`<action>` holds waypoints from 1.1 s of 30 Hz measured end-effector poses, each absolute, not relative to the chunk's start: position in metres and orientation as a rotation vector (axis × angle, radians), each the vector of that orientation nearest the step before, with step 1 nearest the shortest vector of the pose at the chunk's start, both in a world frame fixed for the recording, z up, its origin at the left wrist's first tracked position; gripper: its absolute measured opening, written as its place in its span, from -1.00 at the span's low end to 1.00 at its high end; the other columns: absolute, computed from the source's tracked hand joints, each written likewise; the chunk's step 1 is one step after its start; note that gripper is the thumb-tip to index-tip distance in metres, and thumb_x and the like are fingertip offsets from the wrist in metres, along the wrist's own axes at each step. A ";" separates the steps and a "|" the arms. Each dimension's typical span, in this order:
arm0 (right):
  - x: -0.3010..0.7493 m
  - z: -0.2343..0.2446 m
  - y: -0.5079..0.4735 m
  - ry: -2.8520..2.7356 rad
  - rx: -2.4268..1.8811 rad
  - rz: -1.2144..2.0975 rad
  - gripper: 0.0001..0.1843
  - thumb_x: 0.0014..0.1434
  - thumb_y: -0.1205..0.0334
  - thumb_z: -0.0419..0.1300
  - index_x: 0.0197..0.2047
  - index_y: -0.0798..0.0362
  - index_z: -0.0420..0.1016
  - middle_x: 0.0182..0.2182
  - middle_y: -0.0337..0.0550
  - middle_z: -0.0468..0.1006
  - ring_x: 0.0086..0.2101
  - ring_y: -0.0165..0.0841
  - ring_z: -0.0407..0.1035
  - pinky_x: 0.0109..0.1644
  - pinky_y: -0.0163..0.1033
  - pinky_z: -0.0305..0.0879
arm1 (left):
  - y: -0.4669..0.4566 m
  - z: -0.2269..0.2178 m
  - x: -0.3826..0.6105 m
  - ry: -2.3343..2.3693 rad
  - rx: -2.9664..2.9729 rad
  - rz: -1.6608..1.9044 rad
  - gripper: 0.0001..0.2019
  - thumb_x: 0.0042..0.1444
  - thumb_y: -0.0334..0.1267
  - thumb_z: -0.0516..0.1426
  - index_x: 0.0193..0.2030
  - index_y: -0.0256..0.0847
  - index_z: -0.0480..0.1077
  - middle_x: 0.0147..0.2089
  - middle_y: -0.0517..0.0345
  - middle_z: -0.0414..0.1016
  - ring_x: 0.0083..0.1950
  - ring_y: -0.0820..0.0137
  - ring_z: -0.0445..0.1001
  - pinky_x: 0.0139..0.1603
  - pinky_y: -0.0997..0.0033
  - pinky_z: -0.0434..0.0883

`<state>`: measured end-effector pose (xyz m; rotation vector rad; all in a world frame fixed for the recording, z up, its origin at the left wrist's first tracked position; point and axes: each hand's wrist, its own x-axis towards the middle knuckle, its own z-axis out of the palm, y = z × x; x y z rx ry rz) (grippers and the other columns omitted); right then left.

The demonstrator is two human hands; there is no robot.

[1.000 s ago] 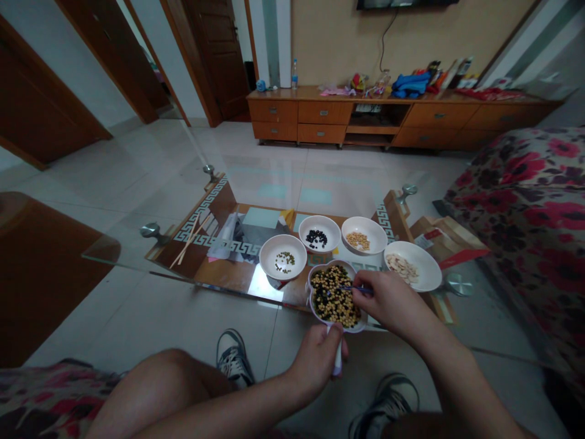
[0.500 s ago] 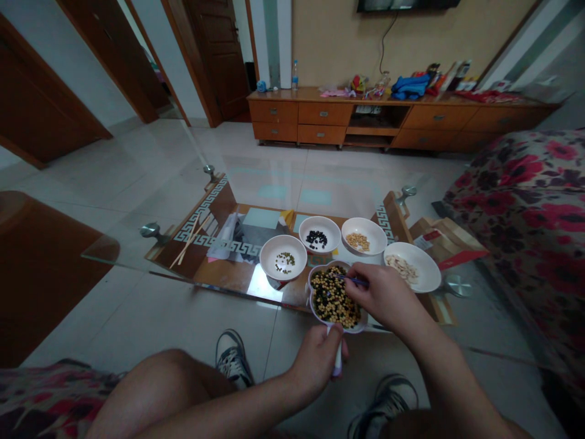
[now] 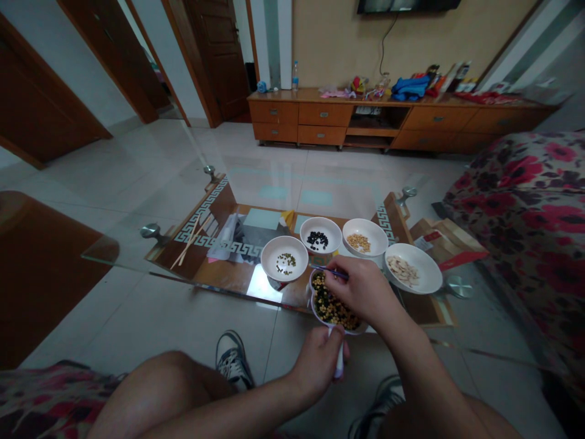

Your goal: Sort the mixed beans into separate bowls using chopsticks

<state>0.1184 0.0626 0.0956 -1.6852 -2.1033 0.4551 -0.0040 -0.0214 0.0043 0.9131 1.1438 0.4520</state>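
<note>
Change: from my remote view, the right hand (image 3: 361,288) has moved toward 12 o'clock across the dish and now covers its far half; the left hand (image 3: 317,361) looks unchanged.
Hands: they are apart, with the dish between them. The right hand pinches a thin dark pick (image 3: 331,272), but I cannot tell if it is tweezers or a chopstick. The left hand closes around a white handle (image 3: 339,364) at the near edge of the dish.
Main thing: the white lobed dish (image 3: 320,308) of mixed beans (image 3: 331,308) is at 6 o'clock on the glass table top (image 3: 107,259), close to the edge near the person.
Bowls around the dish: a bowl of green beans (image 3: 284,258) is at 10 o'clock, a bowl of black beans (image 3: 320,235) at 12 o'clock, a bowl of yellow soybeans (image 3: 359,238) at 1 o'clock, and a bowl of pale slices (image 3: 411,268) at 2 o'clock.
Nearby: loose chopsticks (image 3: 187,250) lie at 9 o'clock. A cardboard box (image 3: 450,241) is under the glass at 3 o'clock, beside a floral sofa (image 3: 516,244).
</note>
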 end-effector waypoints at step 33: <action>0.185 0.103 0.050 -1.552 -2.122 -0.076 -0.65 0.27 0.00 0.10 -0.14 0.02 0.61 -0.36 -0.01 0.65 -0.35 -0.16 0.51 -0.32 -0.19 0.20 | -0.022 0.005 -0.004 1.137 0.891 0.456 -0.32 0.02 0.50 -0.12 -0.53 -0.14 0.28 -0.71 0.30 0.13 -0.65 0.45 0.20 -0.57 0.44 0.16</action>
